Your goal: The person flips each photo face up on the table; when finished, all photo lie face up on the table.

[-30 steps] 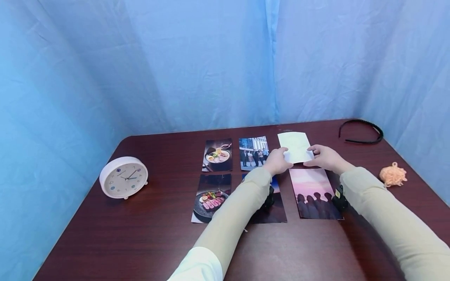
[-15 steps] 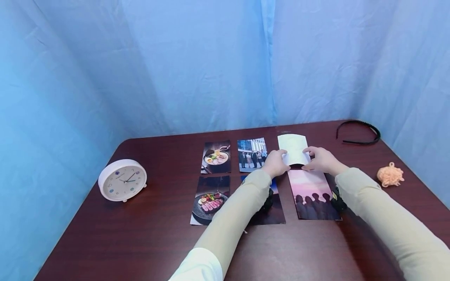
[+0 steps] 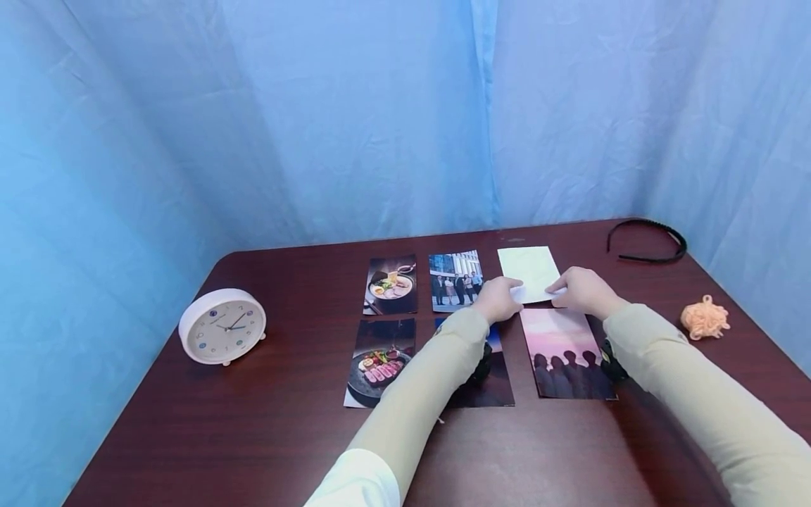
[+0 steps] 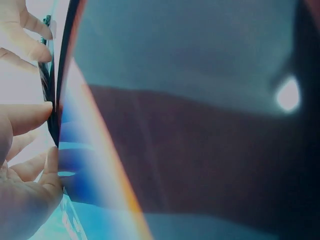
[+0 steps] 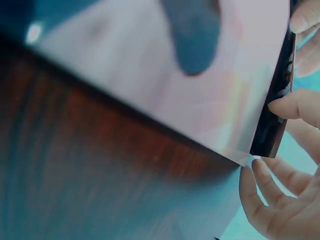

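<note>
A photo print (image 3: 529,272) looks white in the head view and lies flat at the back right of the table. My left hand (image 3: 498,299) pinches its near left corner, while my right hand (image 3: 587,291) pinches the near right corner. The right wrist view shows a dark printed side of it, with the thumb (image 5: 295,106) against the edge. Just nearer lies a pink-sky photo with silhouettes (image 3: 564,345). To the left is a photo of people before a building (image 3: 455,278). My left forearm partly covers a dark blue photo (image 3: 497,380).
Ramen (image 3: 389,285) and steak photos (image 3: 380,362) form the left column on the dark wooden table (image 3: 253,429). A white alarm clock (image 3: 223,326) stands far left. A black headband (image 3: 646,241) and peach yarn (image 3: 705,317) lie right. Blue curtains (image 3: 355,120) hang behind.
The print in my hands bowed upward half a second ago and now lies flat. It has shifted slightly toward me, its near edge close to the pink-sky photo. Both hands keep their hold.
</note>
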Demonstrator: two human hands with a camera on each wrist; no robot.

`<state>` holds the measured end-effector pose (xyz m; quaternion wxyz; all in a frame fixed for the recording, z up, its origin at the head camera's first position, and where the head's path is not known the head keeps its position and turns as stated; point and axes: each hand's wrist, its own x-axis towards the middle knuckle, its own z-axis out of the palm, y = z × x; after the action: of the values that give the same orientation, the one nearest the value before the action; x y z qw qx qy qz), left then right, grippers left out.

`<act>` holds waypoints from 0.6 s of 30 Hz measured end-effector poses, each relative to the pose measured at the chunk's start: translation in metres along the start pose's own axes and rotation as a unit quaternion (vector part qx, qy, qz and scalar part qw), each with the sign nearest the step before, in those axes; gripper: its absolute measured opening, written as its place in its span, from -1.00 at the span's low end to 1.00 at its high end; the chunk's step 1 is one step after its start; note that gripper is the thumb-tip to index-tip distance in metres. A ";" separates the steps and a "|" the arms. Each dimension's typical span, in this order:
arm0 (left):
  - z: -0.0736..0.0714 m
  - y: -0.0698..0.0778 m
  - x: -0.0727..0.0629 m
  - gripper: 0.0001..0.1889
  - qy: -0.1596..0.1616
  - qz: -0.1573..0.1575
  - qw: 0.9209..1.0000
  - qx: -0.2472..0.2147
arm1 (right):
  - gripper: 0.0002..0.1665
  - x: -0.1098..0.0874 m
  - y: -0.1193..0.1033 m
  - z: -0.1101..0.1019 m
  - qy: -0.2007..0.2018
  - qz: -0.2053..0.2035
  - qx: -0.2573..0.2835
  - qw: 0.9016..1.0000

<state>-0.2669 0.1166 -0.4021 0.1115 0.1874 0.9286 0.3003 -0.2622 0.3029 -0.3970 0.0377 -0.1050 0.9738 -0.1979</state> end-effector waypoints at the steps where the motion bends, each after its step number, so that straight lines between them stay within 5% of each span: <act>1: 0.000 0.000 0.000 -0.53 -0.003 0.000 1.000 0.003 | -0.67 -0.001 0.000 -0.001 -0.002 0.000 0.000 1.000; 9: -0.002 -0.003 -0.002 -0.68 0.023 0.014 0.999 -0.039 | -0.60 -0.004 0.008 -0.009 0.019 0.027 0.057 0.998; 14: -0.002 -0.008 0.000 -0.82 0.083 0.038 0.993 -0.072 | -0.42 -0.008 0.014 -0.009 0.091 0.031 0.097 0.991; 18: -0.005 -0.009 0.001 -0.81 0.131 0.044 0.982 -0.132 | -0.43 -0.012 0.014 -0.010 0.134 0.024 0.148 0.980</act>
<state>-0.2722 0.1079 -0.4041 -0.0005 0.1707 0.8781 0.4470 -0.2543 0.3220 -0.3935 -0.0738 -0.0474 0.9322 -0.3513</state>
